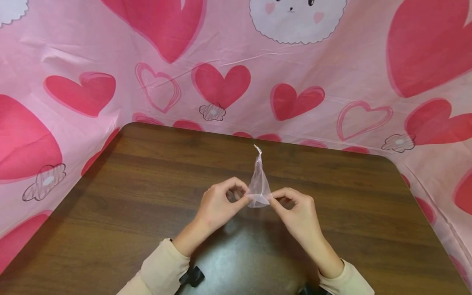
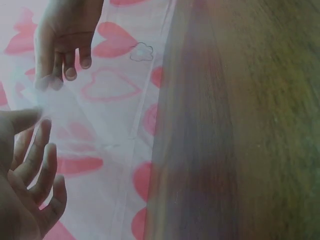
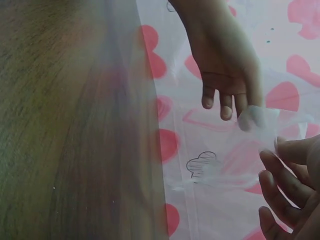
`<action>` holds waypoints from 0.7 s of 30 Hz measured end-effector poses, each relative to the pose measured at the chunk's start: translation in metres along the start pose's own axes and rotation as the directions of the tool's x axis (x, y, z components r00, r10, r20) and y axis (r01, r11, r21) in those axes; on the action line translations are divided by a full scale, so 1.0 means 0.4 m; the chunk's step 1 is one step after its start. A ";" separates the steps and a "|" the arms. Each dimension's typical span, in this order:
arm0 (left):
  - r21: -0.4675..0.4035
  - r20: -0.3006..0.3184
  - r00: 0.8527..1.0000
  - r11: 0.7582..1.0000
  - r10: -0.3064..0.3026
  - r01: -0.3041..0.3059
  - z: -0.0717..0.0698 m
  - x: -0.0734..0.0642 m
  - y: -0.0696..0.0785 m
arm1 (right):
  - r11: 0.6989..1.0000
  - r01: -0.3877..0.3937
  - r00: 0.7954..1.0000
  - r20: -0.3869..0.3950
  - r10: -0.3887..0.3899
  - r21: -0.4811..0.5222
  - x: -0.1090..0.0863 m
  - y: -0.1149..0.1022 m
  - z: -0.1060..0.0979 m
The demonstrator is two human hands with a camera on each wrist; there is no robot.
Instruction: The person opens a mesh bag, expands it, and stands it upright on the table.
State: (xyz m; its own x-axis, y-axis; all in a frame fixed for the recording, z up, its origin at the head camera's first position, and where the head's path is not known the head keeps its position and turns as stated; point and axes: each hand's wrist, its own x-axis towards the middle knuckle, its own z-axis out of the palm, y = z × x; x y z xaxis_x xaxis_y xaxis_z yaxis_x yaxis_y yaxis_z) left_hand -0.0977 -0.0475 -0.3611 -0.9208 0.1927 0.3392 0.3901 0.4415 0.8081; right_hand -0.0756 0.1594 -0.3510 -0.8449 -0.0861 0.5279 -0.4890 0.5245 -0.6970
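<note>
A sheer, whitish-pink pouch (image 1: pixel 259 184) of thin, see-through film or mesh hangs between the two hands, near the middle of the worktop (image 1: pixel 147 196) and raised above it. It tapers like a cone: a broad, softly rounded end lies nearest the person, and the far end narrows into a thin, crinkled tail. Fine creases run along its length. The left hand (image 1: pixel 220 204) pinches one side of the broad end between thumb and forefinger, the right hand (image 1: pixel 298 209) the opposite side; both leave rounded gaps behind the pinch, and the wrist views show the remaining fingers loosely bent and apart. The worktop is smooth, dark brown and wood-grained, with rounded far corners and a dull sheen. Beyond it hangs a creased, slightly glossy pink sheet (image 1: pixel 258 53) printed with red hearts.
</note>
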 end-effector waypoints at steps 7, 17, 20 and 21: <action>0.058 -0.037 0.996 0.995 0.087 -0.085 0.001 0.001 0.006 | 0.998 -0.067 0.997 0.024 0.067 -0.011 -0.003 -0.001 0.003; 0.082 -0.024 0.999 0.996 0.028 -0.026 0.002 -0.005 0.007 | 0.999 -0.038 0.998 0.041 0.037 0.023 -0.003 -0.005 0.000; 0.064 -0.029 0.999 0.998 0.022 -0.020 0.000 -0.004 0.004 | 1.000 -0.017 1.000 0.019 0.017 0.011 -0.003 -0.006 -0.002; 0.059 -0.032 0.999 0.998 0.018 -0.017 -0.001 -0.004 0.003 | 1.000 -0.017 1.000 0.014 0.016 0.016 -0.002 -0.006 -0.002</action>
State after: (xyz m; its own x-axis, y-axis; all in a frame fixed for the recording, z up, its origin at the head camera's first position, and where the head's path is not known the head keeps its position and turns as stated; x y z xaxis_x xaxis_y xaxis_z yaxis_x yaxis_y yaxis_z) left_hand -0.0957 -0.0474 -0.3605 -0.9131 0.1725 0.3694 0.4049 0.4894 0.7724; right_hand -0.0736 0.1589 -0.3491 -0.8558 -0.0893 0.5096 -0.4782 0.5126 -0.7132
